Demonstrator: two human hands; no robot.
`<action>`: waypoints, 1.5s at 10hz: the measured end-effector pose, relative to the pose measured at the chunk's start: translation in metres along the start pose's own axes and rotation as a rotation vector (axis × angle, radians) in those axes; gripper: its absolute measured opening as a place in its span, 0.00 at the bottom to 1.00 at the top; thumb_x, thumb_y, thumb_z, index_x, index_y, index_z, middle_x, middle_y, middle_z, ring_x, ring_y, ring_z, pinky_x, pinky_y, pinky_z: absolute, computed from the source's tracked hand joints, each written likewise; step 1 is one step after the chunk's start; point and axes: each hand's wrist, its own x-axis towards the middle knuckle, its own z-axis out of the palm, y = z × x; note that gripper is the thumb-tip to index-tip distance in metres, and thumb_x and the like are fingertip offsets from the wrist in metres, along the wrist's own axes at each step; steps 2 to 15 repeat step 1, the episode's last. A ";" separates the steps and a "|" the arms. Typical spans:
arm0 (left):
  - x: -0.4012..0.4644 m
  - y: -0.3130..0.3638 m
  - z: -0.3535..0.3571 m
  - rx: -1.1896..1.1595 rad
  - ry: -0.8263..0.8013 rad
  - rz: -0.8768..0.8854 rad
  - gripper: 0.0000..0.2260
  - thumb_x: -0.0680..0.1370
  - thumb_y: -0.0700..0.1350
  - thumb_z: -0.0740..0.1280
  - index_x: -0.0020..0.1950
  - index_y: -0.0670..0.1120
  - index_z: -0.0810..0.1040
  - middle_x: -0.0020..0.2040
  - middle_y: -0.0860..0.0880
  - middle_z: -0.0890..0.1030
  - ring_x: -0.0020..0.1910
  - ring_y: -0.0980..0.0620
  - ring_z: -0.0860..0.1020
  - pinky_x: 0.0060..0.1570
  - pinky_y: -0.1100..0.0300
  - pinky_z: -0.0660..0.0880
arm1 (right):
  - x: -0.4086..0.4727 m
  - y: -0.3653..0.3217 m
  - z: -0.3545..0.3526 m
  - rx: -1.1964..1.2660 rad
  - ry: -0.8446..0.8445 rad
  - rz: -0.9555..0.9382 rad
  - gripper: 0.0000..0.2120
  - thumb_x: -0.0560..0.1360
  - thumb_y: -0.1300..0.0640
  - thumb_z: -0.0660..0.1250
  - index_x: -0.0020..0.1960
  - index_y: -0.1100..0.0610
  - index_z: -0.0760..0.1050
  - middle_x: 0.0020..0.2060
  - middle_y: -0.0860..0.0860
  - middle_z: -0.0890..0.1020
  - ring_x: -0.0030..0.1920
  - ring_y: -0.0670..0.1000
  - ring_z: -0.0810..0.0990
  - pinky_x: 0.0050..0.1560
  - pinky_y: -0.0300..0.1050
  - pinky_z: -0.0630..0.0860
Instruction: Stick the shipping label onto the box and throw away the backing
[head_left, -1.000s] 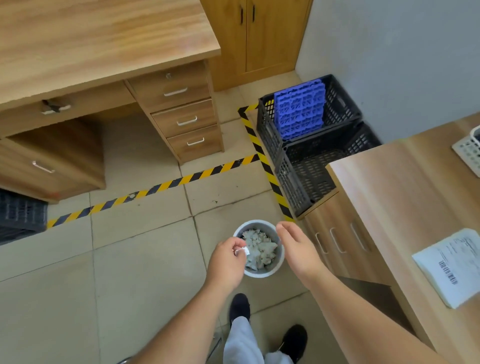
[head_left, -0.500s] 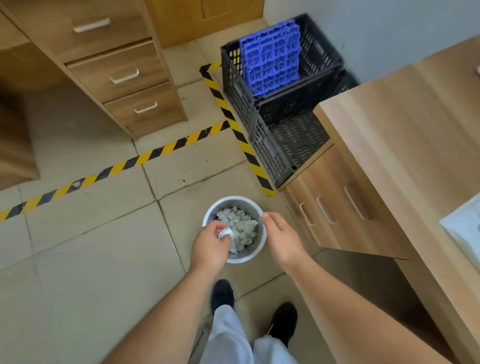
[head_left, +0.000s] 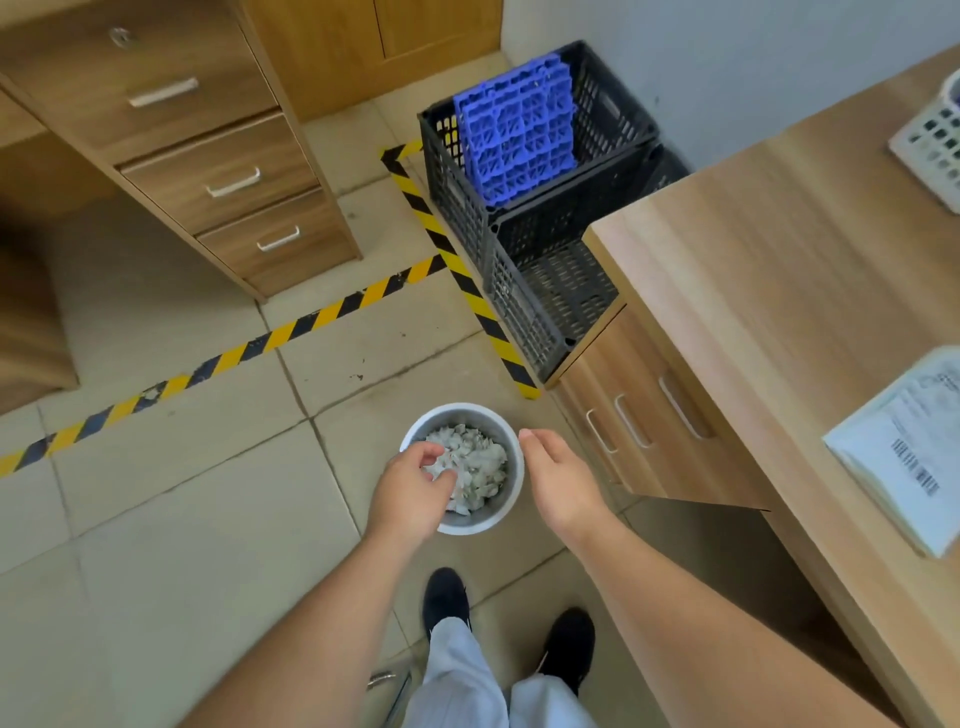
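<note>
On the floor in front of my feet stands a small round grey bin, holding a heap of crumpled white paper. My left hand hangs over its left rim, thumb and fingers parted. A crumpled white backing piece lies right under the fingertips on the heap. My right hand hovers by the bin's right rim, relaxed, with nothing in it. A flat white parcel with a barcode label lies on the wooden desk at the right.
Two black plastic crates stand beyond the desk, one holding a folded blue crate. A wooden drawer unit is at the upper left. Yellow-black tape crosses the tiled floor. A white basket sits on the desk's far corner.
My left hand pinched the crumpled backing over the bin before; now its fingers have parted over the paper heap. My right hand stayed beside the rim. My view shifted slightly.
</note>
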 end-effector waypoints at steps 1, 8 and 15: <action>-0.013 0.030 -0.015 -0.021 0.033 0.035 0.12 0.78 0.48 0.71 0.62 0.52 0.79 0.60 0.53 0.80 0.55 0.52 0.80 0.43 0.61 0.73 | -0.018 -0.022 -0.012 0.027 0.022 -0.006 0.19 0.83 0.41 0.55 0.67 0.48 0.74 0.54 0.46 0.78 0.56 0.49 0.75 0.54 0.46 0.69; -0.013 0.030 -0.015 -0.021 0.033 0.035 0.12 0.78 0.48 0.71 0.62 0.52 0.79 0.60 0.53 0.80 0.55 0.52 0.80 0.43 0.61 0.73 | -0.018 -0.022 -0.012 0.027 0.022 -0.006 0.19 0.83 0.41 0.55 0.67 0.48 0.74 0.54 0.46 0.78 0.56 0.49 0.75 0.54 0.46 0.69; -0.013 0.030 -0.015 -0.021 0.033 0.035 0.12 0.78 0.48 0.71 0.62 0.52 0.79 0.60 0.53 0.80 0.55 0.52 0.80 0.43 0.61 0.73 | -0.018 -0.022 -0.012 0.027 0.022 -0.006 0.19 0.83 0.41 0.55 0.67 0.48 0.74 0.54 0.46 0.78 0.56 0.49 0.75 0.54 0.46 0.69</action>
